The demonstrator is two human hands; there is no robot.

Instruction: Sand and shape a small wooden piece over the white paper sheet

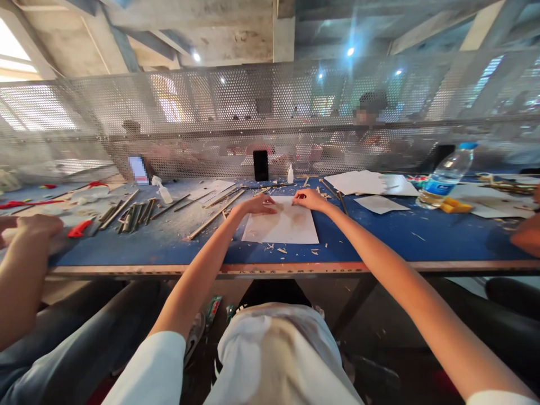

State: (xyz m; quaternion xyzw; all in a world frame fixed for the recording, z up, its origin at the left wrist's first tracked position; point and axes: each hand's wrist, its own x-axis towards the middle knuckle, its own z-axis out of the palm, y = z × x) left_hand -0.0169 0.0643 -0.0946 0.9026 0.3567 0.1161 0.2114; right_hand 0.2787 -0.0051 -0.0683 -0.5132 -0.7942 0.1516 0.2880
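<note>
A white sheet of paper (280, 229) lies on the blue table (198, 247) straight in front of me. My left hand (259, 204) rests over the sheet's upper left part, fingers stretched out and apart. At the sheet's upper right edge is my right hand (310, 198), its thumb and fingers pinched together; whatever they hold is too small to make out. Pale wood shavings (280, 249) are scattered along the sheet's near edge. Just beyond the hands stand a small white squeeze bottle (290, 174) and a black phone (260, 165).
Thin sticks (137, 215) lie at left, near a red-handled tool (79, 228) and another white bottle (162, 190). Right are paper sheets (367, 183), a water bottle (445, 177) and a yellow item (455, 206). A perforated screen (202, 124) borders the back. Co-workers' arms (25, 270) flank me.
</note>
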